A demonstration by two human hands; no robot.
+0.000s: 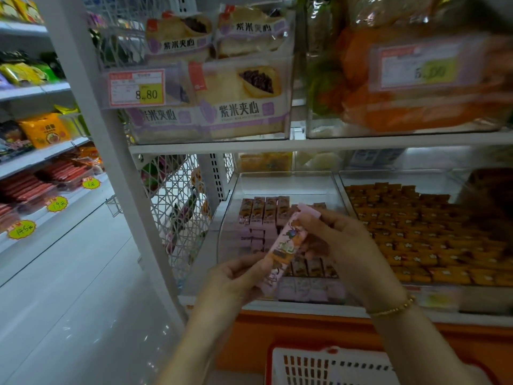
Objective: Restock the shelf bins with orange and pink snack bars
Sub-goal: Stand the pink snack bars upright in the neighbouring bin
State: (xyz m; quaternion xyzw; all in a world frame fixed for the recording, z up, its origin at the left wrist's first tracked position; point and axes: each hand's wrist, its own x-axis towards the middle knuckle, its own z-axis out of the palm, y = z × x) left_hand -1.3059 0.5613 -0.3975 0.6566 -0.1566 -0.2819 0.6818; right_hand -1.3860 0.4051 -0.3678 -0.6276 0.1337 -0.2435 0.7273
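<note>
Grocery shop aisle. White metal shelves (333, 144) carry clear bins (286, 175) of wrapped bread (238, 98), pink snack bars (263, 212) and orange snack bars (410, 232), with printed price tags (137, 88) on the fronts. To the left, more shelves hold packaged sausages (27, 187) marked with yellow price stickers (57, 204). A shopping basket (305, 368) sits below.

Blur smeared the orange packs (410, 115) and their price tag (424, 66) at upper right. The bottom edge cut off the white basket (319, 365). The left hand (236, 276) hid the lower end of the pink bar (288, 243).
</note>
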